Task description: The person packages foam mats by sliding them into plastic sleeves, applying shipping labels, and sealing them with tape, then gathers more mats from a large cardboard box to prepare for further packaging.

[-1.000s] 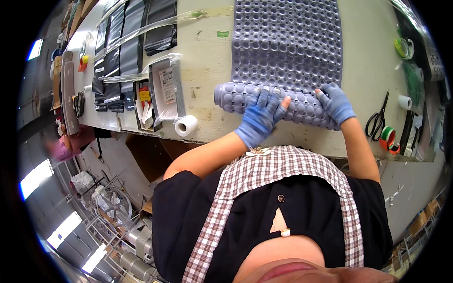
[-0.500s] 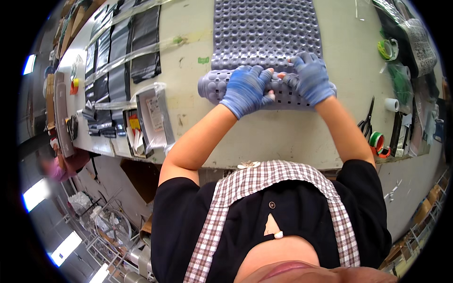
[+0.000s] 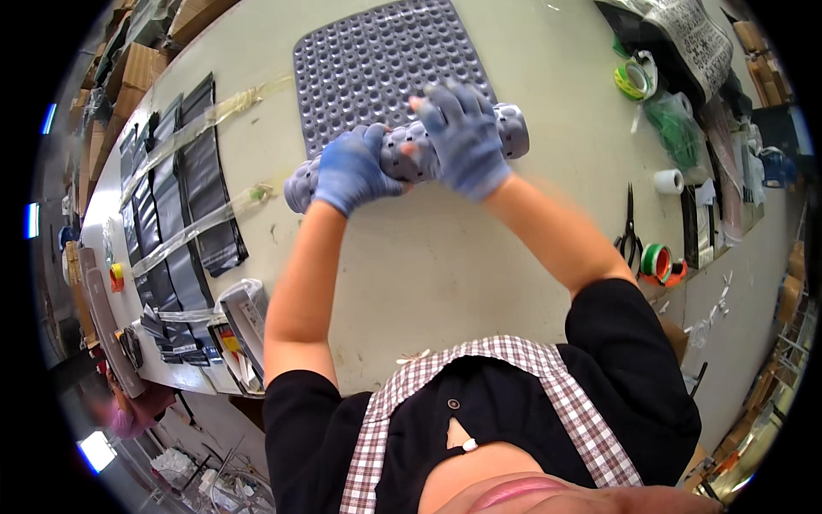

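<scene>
A grey-purple bath mat [image 3: 385, 64] covered in small suction cups lies partly flat on the table, its near end wound into a thick roll [image 3: 511, 130]. My left hand [image 3: 353, 170], in a blue fingerless-tip glove, is wrapped over the left part of the roll, thumb on the near side. Over the right part of the roll lies my right hand [image 3: 465, 141], gloved the same way and blurred by motion. Its fingers reach across the top toward the flat part, with the thumb on the near side. The underside of the roll is hidden.
Black plastic bags [image 3: 184, 201] lie taped down at the left, near an open box [image 3: 244, 313]. At the right are scissors [image 3: 629, 231], a white roll [image 3: 669, 182], a green tape roll [image 3: 657, 259] and yellow-green tape [image 3: 634, 79]. Another person in pink [image 3: 137, 411] is at far left.
The roll has moved farther from me and thickened, and the flat part is shorter, its rounded far end showing. Both hands moved forward with it. The view has shifted and tilted.
</scene>
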Available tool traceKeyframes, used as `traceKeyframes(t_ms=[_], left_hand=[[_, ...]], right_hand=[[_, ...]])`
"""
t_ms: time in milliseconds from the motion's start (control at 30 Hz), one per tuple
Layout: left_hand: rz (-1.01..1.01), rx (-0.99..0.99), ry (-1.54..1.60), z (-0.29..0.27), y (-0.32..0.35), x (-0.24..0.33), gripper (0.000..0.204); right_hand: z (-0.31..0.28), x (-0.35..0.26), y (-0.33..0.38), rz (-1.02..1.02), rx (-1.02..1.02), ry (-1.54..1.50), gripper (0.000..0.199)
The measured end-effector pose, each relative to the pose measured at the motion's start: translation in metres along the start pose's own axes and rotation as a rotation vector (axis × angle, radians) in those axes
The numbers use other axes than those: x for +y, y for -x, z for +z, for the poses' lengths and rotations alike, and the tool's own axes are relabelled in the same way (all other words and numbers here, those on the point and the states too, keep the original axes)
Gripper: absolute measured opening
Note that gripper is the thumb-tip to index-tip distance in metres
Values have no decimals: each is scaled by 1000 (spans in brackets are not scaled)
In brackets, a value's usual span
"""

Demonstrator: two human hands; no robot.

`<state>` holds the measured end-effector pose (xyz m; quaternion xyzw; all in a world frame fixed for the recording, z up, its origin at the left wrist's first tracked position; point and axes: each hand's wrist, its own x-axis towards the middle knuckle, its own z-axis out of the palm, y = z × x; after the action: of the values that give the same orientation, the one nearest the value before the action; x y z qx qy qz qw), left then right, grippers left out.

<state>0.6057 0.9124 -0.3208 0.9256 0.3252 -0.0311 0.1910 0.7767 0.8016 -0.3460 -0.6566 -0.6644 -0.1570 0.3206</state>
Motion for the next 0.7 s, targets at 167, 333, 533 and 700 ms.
traceKeyframes(t_ms=[167, 333, 533, 700], left_hand=[[269, 435, -74, -9, -38, -29, 79], [152, 490, -337, 15, -37, -21, 105], [89, 296, -211, -27, -81, -48, 81], [131, 116, -45, -2, 3, -6, 61]], right_hand=[[30, 29, -22, 69, -401, 19, 71], [31, 64, -101, 122, -496, 71, 75], [53, 45, -108, 10, -710, 259, 65], [-10, 13, -17, -84, -599, 68, 68]])
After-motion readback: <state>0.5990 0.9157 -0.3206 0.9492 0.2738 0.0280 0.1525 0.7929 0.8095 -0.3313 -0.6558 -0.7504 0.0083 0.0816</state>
